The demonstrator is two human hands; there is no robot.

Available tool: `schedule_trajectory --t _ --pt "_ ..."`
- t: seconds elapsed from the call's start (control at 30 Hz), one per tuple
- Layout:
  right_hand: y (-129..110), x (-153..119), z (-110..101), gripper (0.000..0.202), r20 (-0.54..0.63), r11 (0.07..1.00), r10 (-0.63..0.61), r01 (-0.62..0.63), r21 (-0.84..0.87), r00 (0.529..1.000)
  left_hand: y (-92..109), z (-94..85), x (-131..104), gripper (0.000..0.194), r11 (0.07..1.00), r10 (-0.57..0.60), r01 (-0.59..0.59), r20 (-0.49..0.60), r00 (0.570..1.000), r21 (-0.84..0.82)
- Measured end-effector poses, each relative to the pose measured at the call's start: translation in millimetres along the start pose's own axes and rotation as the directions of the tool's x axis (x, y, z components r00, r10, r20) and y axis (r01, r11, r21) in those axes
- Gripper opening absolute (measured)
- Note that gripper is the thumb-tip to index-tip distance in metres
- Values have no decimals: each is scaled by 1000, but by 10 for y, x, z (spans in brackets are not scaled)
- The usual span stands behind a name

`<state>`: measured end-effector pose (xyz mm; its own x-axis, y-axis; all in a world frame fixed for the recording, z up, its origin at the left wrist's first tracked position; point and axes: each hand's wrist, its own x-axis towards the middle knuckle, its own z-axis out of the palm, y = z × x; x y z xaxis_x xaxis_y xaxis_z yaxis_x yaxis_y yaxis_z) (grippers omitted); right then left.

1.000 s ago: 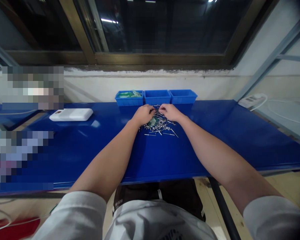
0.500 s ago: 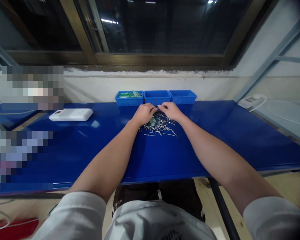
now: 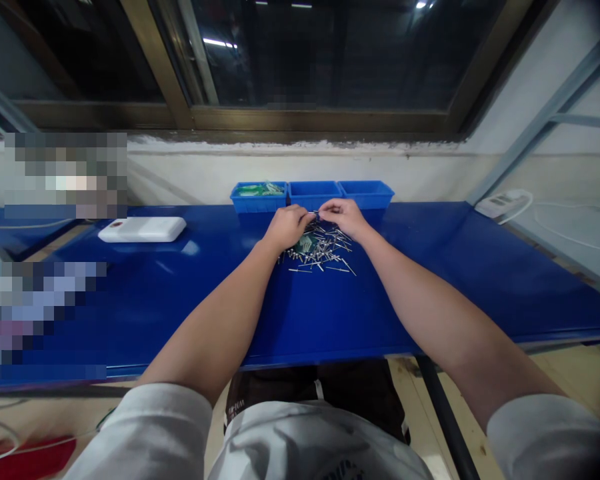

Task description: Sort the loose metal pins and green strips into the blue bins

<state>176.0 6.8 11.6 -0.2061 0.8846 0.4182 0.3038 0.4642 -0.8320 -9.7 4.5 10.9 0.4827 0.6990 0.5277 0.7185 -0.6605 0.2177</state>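
Note:
Thin silver metal pins, rivet-like in shape, lie in a loose pile [image 3: 325, 250] on the blue table. Just behind the pile, my left hand [image 3: 289, 227] is closed, with thumb and forefinger pinched at one end of a thin metal piece [image 3: 314, 213]. From the other side my right hand [image 3: 344, 217] pinches near the right end of the same piece, fingertips close to those of my left. Something pale and green [image 3: 306, 243], perhaps a small bag, shows among the pins, partly covered by them.
Three blue bins stand behind my hands; the left one [image 3: 259, 201] holds green-and-clear packets. A white oblong device [image 3: 143, 229] lies at the left, and a white power strip [image 3: 503, 201] with a cable at the right. A window and wall rise behind the blue table [image 3: 325, 320].
My right hand has lifted slightly up and back, and its fingers look a little more stretched. My left hand has hardly moved. The pile looks much the same.

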Motion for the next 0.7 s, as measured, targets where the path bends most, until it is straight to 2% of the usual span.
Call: schedule_trajectory --t 0.1,0.2,0.3,0.37,0.5,0.7 --pt "21 9 -39 22 -41 998 39 -36 51 998 10 -3 -5 39 999 -4 4 2 1000 -34" --pt "63 38 -103 23 -167 998 56 -54 17 984 14 -11 -13 42 998 -55 55 -1 998 -37" --pt "121 66 -196 27 -320 990 7 -51 -129 947 -11 -3 -19 48 990 -138 138 9 990 9" --pt "167 69 -258 31 -379 956 -41 -74 -285 925 -44 19 -21 51 983 -181 180 22 983 40" --pt "258 50 -325 45 -405 838 -75 -163 -521 911 -112 85 -26 55 976 -214 210 62 975 65" --pt "362 41 -319 67 -395 774 -1 -250 -582 919 -137 129 -45 57 978 -207 201 119 971 53"
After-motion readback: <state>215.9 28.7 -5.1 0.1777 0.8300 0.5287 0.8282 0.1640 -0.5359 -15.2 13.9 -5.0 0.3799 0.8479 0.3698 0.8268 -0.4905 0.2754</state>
